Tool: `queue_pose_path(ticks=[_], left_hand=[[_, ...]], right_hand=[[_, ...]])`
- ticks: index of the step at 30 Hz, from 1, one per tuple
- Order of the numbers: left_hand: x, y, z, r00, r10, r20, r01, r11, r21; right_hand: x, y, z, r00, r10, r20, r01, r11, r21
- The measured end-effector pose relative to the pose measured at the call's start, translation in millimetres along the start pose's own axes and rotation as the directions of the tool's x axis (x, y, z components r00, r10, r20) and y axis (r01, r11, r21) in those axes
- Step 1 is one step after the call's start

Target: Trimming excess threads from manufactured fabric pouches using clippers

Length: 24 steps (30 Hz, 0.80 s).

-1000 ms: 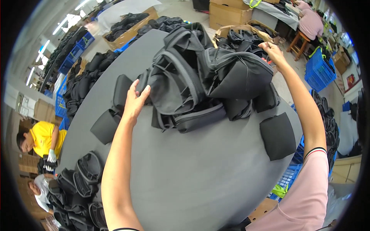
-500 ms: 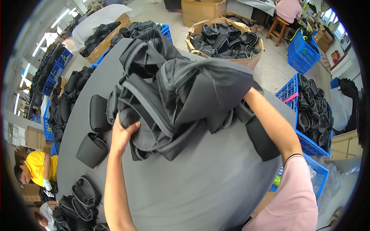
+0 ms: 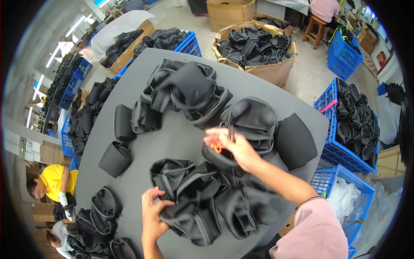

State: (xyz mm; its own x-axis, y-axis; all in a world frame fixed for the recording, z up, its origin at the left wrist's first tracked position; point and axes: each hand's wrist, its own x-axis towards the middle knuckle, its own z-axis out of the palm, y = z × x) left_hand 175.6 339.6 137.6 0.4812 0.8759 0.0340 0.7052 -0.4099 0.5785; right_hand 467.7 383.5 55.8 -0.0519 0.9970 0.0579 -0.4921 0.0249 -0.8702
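Black fabric zip pouches lie joined in a loose heap on the grey table (image 3: pixel 142 172). At the heap's near left, my left hand (image 3: pixel 154 212) pinches the edge of a black pouch (image 3: pixel 194 222). My right hand (image 3: pixel 236 149) is raised over the middle of the table, closed around small scissors (image 3: pixel 216 148) with orange handles; their dark blades are partly hidden by the fingers. Just beyond that hand stands another black pouch (image 3: pixel 250 118). A further cluster of black pouches (image 3: pixel 185 88) sits at the table's far side.
Single black pieces (image 3: pixel 115 159) lie at the table's left, and a larger black panel (image 3: pixel 295 142) at its right. Blue crates (image 3: pixel 325 140) of black pouches stand on the right, a filled carton (image 3: pixel 276 71) beyond the table. A person in yellow (image 3: pixel 51 183) works at the left.
The lifted bundle of pouches has come down onto the table, spread into separate groups. My left hand has moved nearer; my right hand has come into view, holding scissors.
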Motion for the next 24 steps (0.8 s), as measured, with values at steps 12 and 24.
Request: queue_pose_path(ticks=[12, 24], left_hand=[[-65.6, 21.4, -15.1, 0.925, -0.176, 0.335, 0.086, 0.960, 0.267], [76.2, -2.7, -19.4, 0.986, 0.102, -0.130, -0.074, 0.976, 0.206]], right_hand=[[-22.2, -124.5, -11.9, 0.938, -0.333, 0.092, 0.331, 0.789, -0.517], [-70.3, -75.8, -163.5, 0.875, 0.002, -0.484, -0.276, 0.823, -0.497]])
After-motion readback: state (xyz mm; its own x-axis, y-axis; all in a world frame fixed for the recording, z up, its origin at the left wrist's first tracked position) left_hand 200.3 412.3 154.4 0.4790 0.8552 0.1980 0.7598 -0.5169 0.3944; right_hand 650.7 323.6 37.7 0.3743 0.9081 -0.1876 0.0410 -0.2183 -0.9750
